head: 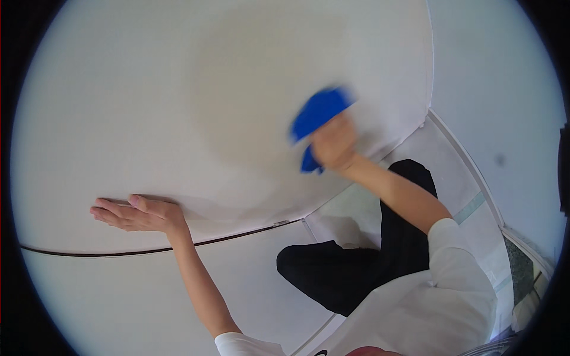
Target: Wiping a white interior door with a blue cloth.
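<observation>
In front of me is a large white panel (249,89). My right hand (337,140) grips a crumpled blue cloth (319,113) over the panel's right part; both are blurred by motion, and contact with the surface cannot be told for sure. Flat against the panel at the lower left rests my left hand (140,216), holding nothing, its fingers extended and the thumb apart. A dark gap (231,235) runs along the panel's edge, just below that hand.
Near the gap's right end sits a small metal fitting (281,223). Another white panel (209,262) lies beyond the gap. My bent legs in black trousers (378,262) take up the lower right, beside a white wall (498,111) with a raised trim strip (467,164).
</observation>
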A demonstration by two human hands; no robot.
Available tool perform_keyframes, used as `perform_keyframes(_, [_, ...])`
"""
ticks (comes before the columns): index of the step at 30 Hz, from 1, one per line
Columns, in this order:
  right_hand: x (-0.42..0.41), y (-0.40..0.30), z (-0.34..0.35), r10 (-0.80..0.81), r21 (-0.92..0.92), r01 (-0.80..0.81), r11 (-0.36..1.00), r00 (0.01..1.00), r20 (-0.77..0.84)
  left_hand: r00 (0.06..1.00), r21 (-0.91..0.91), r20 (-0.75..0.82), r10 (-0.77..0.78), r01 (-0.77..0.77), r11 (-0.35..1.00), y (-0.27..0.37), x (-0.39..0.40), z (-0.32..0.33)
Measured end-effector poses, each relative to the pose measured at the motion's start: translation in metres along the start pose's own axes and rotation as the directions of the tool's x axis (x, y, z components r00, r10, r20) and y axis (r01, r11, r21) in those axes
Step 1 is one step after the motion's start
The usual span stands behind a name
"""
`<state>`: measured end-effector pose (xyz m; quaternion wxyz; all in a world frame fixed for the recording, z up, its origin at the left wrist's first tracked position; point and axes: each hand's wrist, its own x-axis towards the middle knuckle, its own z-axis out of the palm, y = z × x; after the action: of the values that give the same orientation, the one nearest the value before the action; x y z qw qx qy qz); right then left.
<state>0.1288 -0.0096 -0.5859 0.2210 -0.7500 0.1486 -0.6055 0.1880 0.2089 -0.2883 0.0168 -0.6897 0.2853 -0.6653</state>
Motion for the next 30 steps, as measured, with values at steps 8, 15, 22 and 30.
perform_keyframes(8, [-0.018,0.005,0.002,-0.537,0.436,0.539,0.721,0.832,-0.141,1.000,0.040,0.024,-0.007,0.006,0.999,-0.003,-0.007,0.000])
perform_keyframes(15, [-0.020,0.216,-0.041,0.253,-0.240,-0.372,0.897,0.875,-0.412,0.999,0.002,0.025,-0.045,0.045,0.999,0.010,-0.005,0.003])
perform_keyframes(22, [-0.024,0.164,-0.024,0.651,0.153,-0.658,0.738,0.633,-0.420,0.998,0.006,0.028,-0.053,0.053,0.999,0.008,-0.005,0.003])
perform_keyframes(30, [-0.068,-0.004,0.010,-0.295,0.264,0.309,0.914,0.951,-0.093,0.996,0.035,0.037,-0.076,0.074,0.997,0.004,-0.009,0.003])
